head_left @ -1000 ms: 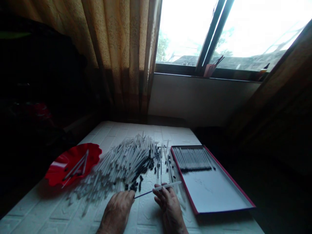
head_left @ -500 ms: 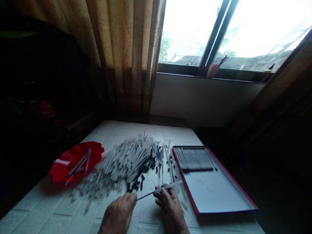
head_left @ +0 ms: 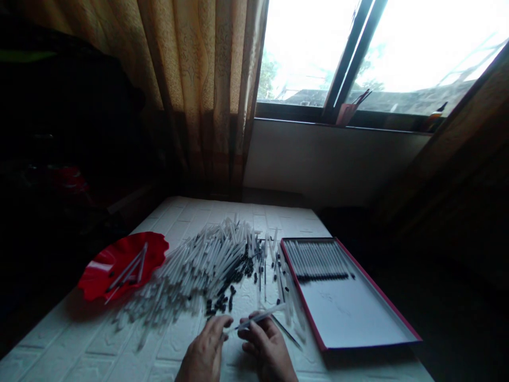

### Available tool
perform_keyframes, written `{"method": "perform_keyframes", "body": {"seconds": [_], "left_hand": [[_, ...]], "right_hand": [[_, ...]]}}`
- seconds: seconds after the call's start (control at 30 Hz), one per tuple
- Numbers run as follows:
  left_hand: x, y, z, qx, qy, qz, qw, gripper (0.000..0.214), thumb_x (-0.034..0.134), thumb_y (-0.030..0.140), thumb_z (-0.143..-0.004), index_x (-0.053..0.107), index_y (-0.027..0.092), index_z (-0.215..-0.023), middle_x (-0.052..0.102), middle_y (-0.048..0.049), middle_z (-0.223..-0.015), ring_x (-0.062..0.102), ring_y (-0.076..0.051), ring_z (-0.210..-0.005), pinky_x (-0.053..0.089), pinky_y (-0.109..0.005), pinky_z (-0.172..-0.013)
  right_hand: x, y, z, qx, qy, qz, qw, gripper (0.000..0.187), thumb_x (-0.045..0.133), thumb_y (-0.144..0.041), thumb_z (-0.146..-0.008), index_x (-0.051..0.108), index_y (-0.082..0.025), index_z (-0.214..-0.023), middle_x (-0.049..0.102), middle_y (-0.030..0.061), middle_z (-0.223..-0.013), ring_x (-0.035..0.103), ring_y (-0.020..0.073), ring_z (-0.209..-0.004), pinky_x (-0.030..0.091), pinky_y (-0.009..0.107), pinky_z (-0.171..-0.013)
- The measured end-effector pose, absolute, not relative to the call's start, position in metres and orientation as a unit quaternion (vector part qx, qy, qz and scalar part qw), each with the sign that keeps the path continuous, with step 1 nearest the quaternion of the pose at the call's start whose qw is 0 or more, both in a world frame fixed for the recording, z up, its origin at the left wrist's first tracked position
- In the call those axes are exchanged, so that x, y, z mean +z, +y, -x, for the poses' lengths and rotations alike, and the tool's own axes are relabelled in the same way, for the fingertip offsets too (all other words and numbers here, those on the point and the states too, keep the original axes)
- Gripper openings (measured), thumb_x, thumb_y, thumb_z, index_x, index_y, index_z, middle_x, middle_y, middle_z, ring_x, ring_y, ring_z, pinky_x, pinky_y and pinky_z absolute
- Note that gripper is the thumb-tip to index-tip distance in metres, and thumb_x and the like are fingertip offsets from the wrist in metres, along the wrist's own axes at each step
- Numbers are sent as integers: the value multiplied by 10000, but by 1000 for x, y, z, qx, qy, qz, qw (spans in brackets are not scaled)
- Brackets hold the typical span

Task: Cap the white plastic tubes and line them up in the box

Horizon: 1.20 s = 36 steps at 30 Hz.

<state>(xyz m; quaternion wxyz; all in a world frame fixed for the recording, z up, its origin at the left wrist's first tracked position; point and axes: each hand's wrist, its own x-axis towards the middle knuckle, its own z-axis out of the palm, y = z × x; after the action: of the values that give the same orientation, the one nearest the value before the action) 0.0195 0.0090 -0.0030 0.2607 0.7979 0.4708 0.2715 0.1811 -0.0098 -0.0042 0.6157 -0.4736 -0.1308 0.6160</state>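
Note:
My right hand (head_left: 267, 347) holds a clear pen barrel (head_left: 264, 314) slanting up to the right, with a dark ink refill inside it. My left hand (head_left: 204, 347) is beside the barrel's lower left end, thumb and fingers parted and nothing plainly between them. A thin dark refill (head_left: 287, 333) lies on the table just right of my right hand. Beyond my hands is a large heap of clear pen barrels (head_left: 207, 254), with small black caps (head_left: 217, 304) loose at its near edge.
A shallow box (head_left: 350, 318) with a red rim stands on the right, a row of capped pens (head_left: 320, 260) in its far part. To the left, a red wavy-edged dish (head_left: 93, 270) holds a few pens. The white table (head_left: 95, 342) has a brick pattern.
The refill has slid further into the barrel, and my left fingers have parted from it. Both hands have shifted slightly; the right one moved left and down.

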Motion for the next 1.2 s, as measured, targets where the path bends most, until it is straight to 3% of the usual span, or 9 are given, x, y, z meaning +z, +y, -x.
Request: {"method": "perform_keyframes", "body": {"seconds": [0.13,0.23,0.33,0.43,0.57,0.87,1.03,1.2], "left_hand": [[-8,8,-30,282,471,-790,276,575,381,6,-805,488,246,-1316,625,-76,-1306,610,-178,-1170,509,-284,-968],[-4,13,-30,269,484,-777,299,539,375,48,-852,449,245,-1348,614,-66,-1324,644,-152,-1121,525,-250,-932],[13,27,-28,253,509,-783,253,417,401,103,-887,545,242,-1253,676,-58,-1211,661,-168,-1074,532,-277,-910],[36,45,-34,209,533,-810,128,308,499,117,-867,654,240,-1104,694,-58,-1088,636,-219,-1040,493,-356,-926],[51,66,-51,110,542,-830,64,223,573,124,-864,702,262,-981,672,-28,-973,606,-215,-965,454,-317,-840],[42,82,-65,75,546,-833,53,174,548,133,-879,699,218,-867,661,-41,-956,582,-233,-950,408,-331,-815],[47,85,-69,76,544,-833,64,140,581,112,-842,696,188,-818,674,-69,-926,605,-261,-938,433,-364,-807],[59,67,-65,114,528,-837,91,161,510,142,-906,640,216,-965,693,-43,-980,631,-225,-972,460,-336,-850]], "right_hand": [[-7,-11,-174,654,-133,451,593,533,911,-463,-472,621,-178,-816,719,43,-750,701,198,-650,487,241,-544],[-5,-10,-180,668,-100,446,587,552,899,-488,-486,602,-193,-847,724,35,-754,710,199,-663,492,231,-536],[-3,-9,-188,671,-68,450,585,569,878,-523,-513,580,-210,-883,741,48,-811,713,199,-652,482,215,-492],[-2,-9,-191,673,-61,448,585,581,872,-532,-522,568,-212,-901,747,61,-826,706,194,-619,461,200,-452],[-5,-9,-187,675,-66,429,596,591,876,-535,-522,548,-213,-893,736,41,-760,674,156,-547,421,169,-424],[-4,-10,-184,677,-84,393,617,581,888,-479,-542,527,-214,-912,675,-24,-682,626,109,-512,395,167,-460],[2,-11,-187,693,-85,393,598,567,904,-442,-533,529,-198,-880,700,7,-713,649,121,-563,423,185,-505],[1,-12,-190,696,-85,388,598,558,901,-445,-538,534,-207,-883,706,0,-730,655,123,-585,429,188,-516]]}}
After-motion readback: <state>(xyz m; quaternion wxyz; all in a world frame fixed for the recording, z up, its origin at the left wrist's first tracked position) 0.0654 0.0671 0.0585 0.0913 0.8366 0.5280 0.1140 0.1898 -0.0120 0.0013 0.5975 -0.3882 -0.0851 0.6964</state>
